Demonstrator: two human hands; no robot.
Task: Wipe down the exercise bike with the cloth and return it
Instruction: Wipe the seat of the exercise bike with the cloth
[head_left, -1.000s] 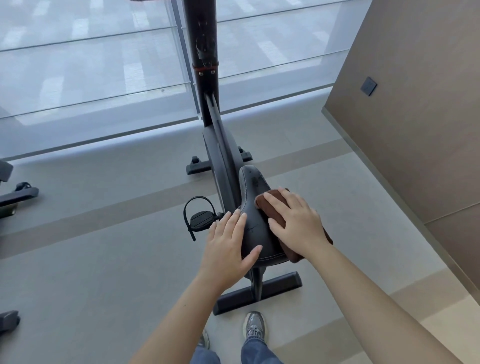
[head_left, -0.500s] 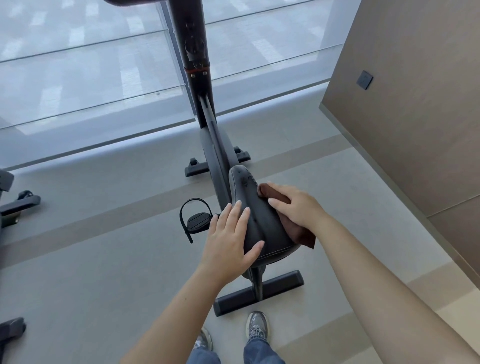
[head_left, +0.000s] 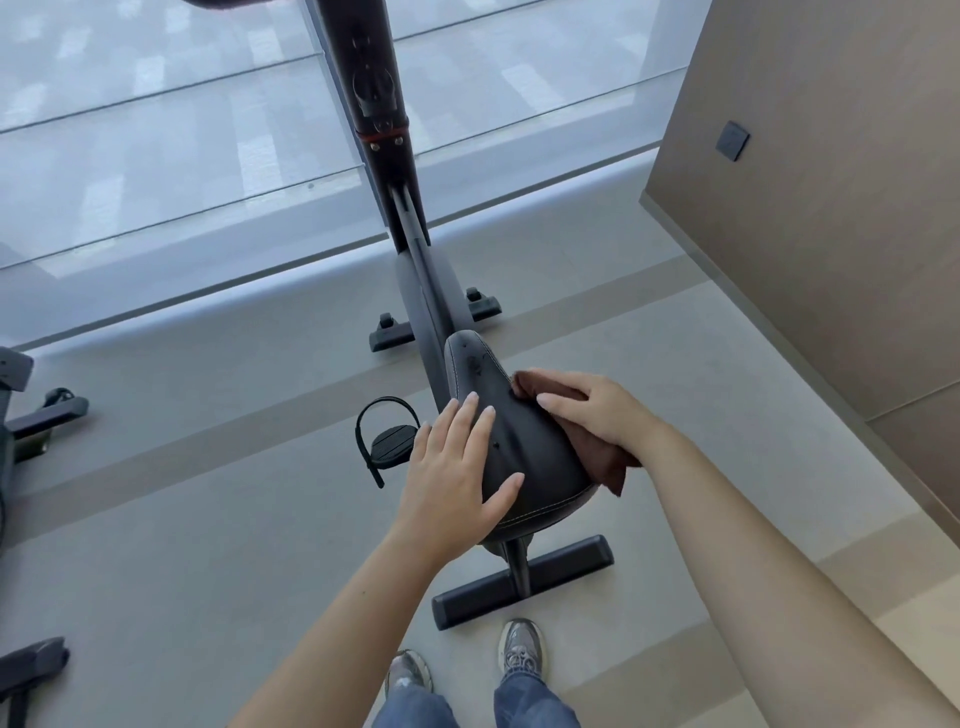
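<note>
Head view, looking down the exercise bike (head_left: 426, 291) from behind its saddle (head_left: 524, 441). A second ago the right hand (head_left: 597, 410) had the brown cloth (head_left: 602, 457) up on the saddle's top. Now it has slid off to the right flank, and a corner of the cloth hangs below the saddle's edge. The grip there is loose: the fingers lie fairly straight over the cloth and press it to the leather. The thumb is hidden. The left hand (head_left: 452, 478) has stayed where it was, flat and spread on the saddle's left side, thumb near the rear stitching, holding nothing.

On the left, a strapped pedal (head_left: 389, 441) sticks out just beyond the left hand's fingertips. The rear foot bar (head_left: 524, 582) lies across the grey floor (head_left: 208, 519) under the saddle, and two grey shoes (head_left: 522, 649) stand just near of it. Far off, the bike's post rises in front of a big window (head_left: 156, 156). A brown wall (head_left: 831, 260) with a small dark plate (head_left: 731, 140) closes the right side. Parts of another machine (head_left: 31, 415) show at the left edge, well apart from the bike.
</note>
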